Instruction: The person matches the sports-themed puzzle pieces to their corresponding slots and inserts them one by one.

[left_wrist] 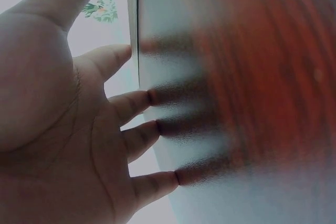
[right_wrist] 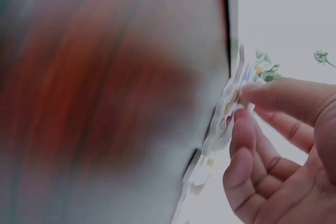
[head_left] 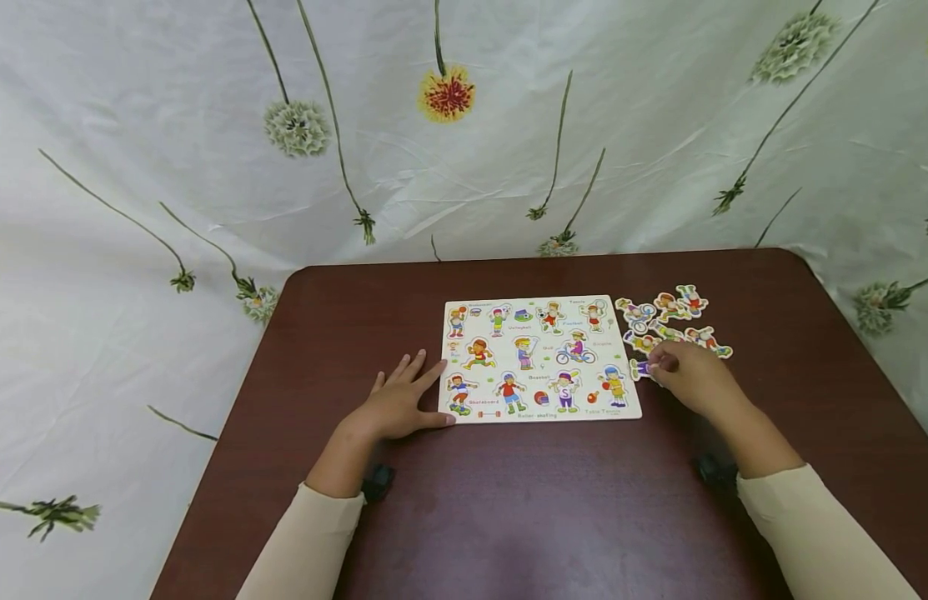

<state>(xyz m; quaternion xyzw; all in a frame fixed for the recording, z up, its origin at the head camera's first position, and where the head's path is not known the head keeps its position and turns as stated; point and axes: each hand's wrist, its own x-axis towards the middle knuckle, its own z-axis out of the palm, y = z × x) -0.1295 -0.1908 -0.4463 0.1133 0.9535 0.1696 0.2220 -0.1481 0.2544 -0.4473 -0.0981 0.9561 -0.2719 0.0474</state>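
A white puzzle board [head_left: 539,367] printed with sports figures lies on the brown table. My left hand [head_left: 396,404] is spread at its left edge, thumb and index finger touching the board; in the left wrist view the left hand [left_wrist: 68,119] has straight fingers with tips on the tabletop. Right of the board, my right hand [head_left: 696,379] pinches a purple and white figure piece [head_left: 640,369] between thumb and fingers. The right wrist view shows the right hand [right_wrist: 283,145] with its fingertips at the edge of the pieces [right_wrist: 227,111].
Several loose figure pieces [head_left: 669,307] lie in a cluster beyond my right hand, beside the board's upper right edge. The table [head_left: 569,500] extends in front of the board. A white cloth with printed flowers [head_left: 621,125] hangs behind the table.
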